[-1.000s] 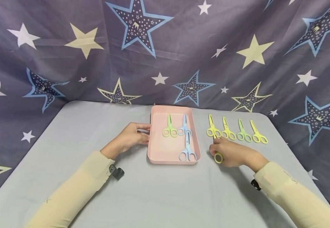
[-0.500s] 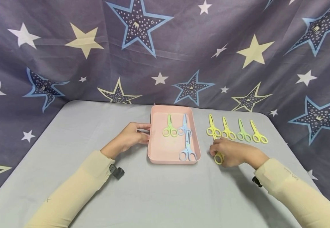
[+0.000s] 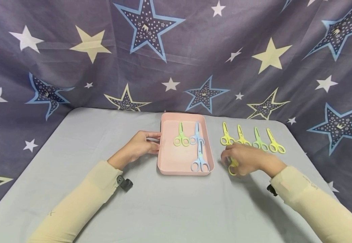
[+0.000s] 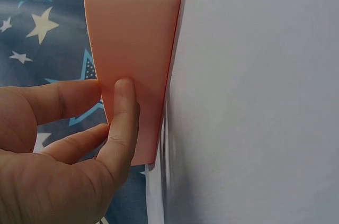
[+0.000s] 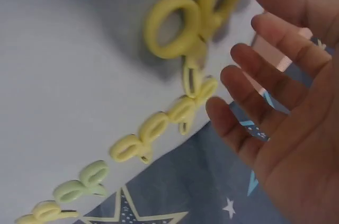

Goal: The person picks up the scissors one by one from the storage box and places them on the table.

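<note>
With extended fingers, my left hand (image 3: 137, 147) touches the left outer wall of a pink tray (image 3: 169, 158); the left wrist view shows fingertips against that wall (image 4: 135, 28). A pair of light green scissors (image 3: 181, 135) and two blue pairs lie inside, the nearer blue pair (image 3: 200, 153) overlapping the farther one (image 3: 197, 130). My right hand (image 3: 246, 158) hovers right of the tray over yellow scissors (image 3: 234, 163), whose blade it hides in the head view. In the right wrist view its fingers are spread, apart from the scissors' handles (image 5: 153, 29).
Beyond the right hand stands a row of scissors: a yellow pair (image 3: 224, 130), another yellow pair (image 3: 240, 131), a green pair (image 3: 257, 134) and a yellow pair (image 3: 271, 136) at the right. A star-patterned cloth (image 3: 151, 71) hangs behind the grey-covered table (image 3: 176, 209).
My right hand's fingers have loosened and spread around the nearest yellow scissors, shifting slightly left and away from me. The left hand and the tray have stayed in place.
</note>
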The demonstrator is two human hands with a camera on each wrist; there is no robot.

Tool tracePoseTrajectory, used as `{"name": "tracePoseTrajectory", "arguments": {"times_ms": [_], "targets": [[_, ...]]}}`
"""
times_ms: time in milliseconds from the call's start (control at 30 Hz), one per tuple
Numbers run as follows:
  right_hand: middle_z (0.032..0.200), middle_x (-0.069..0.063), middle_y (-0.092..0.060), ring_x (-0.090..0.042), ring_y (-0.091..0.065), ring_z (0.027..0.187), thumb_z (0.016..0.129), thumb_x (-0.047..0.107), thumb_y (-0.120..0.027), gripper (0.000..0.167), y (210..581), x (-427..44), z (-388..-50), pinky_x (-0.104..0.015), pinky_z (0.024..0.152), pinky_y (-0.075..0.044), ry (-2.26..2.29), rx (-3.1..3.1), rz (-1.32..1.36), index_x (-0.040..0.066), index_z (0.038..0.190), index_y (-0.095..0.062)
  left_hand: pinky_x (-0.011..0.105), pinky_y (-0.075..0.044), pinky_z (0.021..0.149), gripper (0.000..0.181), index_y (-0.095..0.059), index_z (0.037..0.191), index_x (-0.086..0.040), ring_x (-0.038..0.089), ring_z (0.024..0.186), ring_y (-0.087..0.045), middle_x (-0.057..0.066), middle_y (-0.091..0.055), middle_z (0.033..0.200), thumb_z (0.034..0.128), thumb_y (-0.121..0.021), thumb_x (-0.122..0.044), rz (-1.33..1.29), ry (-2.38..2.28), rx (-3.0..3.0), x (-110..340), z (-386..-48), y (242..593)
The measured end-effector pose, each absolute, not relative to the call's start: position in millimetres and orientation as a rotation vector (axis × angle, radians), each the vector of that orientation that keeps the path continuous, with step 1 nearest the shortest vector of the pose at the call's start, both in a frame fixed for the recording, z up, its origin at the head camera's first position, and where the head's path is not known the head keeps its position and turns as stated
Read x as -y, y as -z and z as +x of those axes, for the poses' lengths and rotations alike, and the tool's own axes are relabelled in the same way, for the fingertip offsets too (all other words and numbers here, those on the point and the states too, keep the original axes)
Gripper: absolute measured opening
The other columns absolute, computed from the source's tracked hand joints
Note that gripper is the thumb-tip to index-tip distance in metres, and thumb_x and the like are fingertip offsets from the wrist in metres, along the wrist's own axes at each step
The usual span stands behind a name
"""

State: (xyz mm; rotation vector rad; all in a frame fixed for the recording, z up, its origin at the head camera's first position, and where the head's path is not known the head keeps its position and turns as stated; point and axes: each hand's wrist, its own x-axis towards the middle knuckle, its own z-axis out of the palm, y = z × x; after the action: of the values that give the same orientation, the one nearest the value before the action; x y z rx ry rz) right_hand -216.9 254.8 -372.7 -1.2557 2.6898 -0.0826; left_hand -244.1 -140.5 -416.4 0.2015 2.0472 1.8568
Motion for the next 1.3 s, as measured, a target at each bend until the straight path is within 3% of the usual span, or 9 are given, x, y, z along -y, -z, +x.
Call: {"name": "tracePoseTrajectory", "arguments": {"times_ms": [233, 500, 900, 1133, 1300], "targets": [[0.103, -0.007, -0.068, -0.026, -0.064, 0.093, 0.086, 0.018, -0.079, 0.026, 361.5, -230.0, -227.5, -0.043, 0.082, -0.061, 0.016, -2.868, -1.395, 0.007, 0.108, -0.071, 0.037, -0.064, 0.092, 0.060, -0.043, 0.147, 0.013, 0.044, 0.122, -0.062, 0.032, -0.047, 0.147, 0.0899, -0.059, 0.016, 0.193, -1.851, -2.051, 141.8, -246.0, 418.7], [0.107, -0.008, -0.069, -0.027, -0.063, 0.099, 0.089, 0.018, -0.079, 0.028, 351.6, -188.9, -245.3, -0.041, 0.091, -0.059, 0.036, -2.884, -1.538, 0.005, 0.112, -0.072, 0.037, -0.064, 0.092, 0.060, -0.043, 0.148, 0.013, 0.044, 0.123, -0.061, 0.031, -0.047, 0.148, 0.0900, -0.060, 0.016, 0.185, -1.845, -2.050, 141.7, -246.6, 418.9], [0.116, -0.009, -0.069, -0.029, -0.063, 0.109, 0.093, 0.019, -0.072, 0.035, 359.0, -136.6, -275.8, -0.042, 0.099, -0.057, -0.112, -2.802, -1.365, 0.006, 0.125, -0.070, 0.037, -0.064, 0.093, 0.061, -0.042, 0.148, 0.014, 0.045, 0.123, -0.061, 0.033, -0.047, 0.147, 0.0898, -0.059, 0.016, 0.195, -1.861, -2.033, 142.1, -244.2, 421.3], [0.109, -0.005, -0.066, -0.025, -0.063, 0.102, 0.095, 0.028, -0.071, 0.031, 363.3, -114.4, -291.1, -0.040, 0.091, -0.059, -0.226, -2.766, -1.212, 0.011, 0.121, -0.070, 0.036, -0.064, 0.093, 0.061, -0.042, 0.148, 0.013, 0.046, 0.123, -0.060, 0.033, -0.046, 0.147, 0.0896, -0.059, 0.016, 0.202, -1.876, -2.024, 142.4, -243.1, 420.9], [0.120, -0.004, -0.064, -0.025, -0.061, 0.113, 0.094, 0.026, -0.072, 0.040, 364.3, -102.7, -296.6, -0.042, 0.100, -0.057, -0.192, -2.732, -1.069, 0.016, 0.132, -0.066, 0.036, -0.064, 0.092, 0.061, -0.042, 0.148, 0.014, 0.045, 0.123, -0.061, 0.032, -0.046, 0.148, 0.0896, -0.059, 0.017, 0.201, -1.877, -2.021, 141.4, -244.1, 420.0]]}}
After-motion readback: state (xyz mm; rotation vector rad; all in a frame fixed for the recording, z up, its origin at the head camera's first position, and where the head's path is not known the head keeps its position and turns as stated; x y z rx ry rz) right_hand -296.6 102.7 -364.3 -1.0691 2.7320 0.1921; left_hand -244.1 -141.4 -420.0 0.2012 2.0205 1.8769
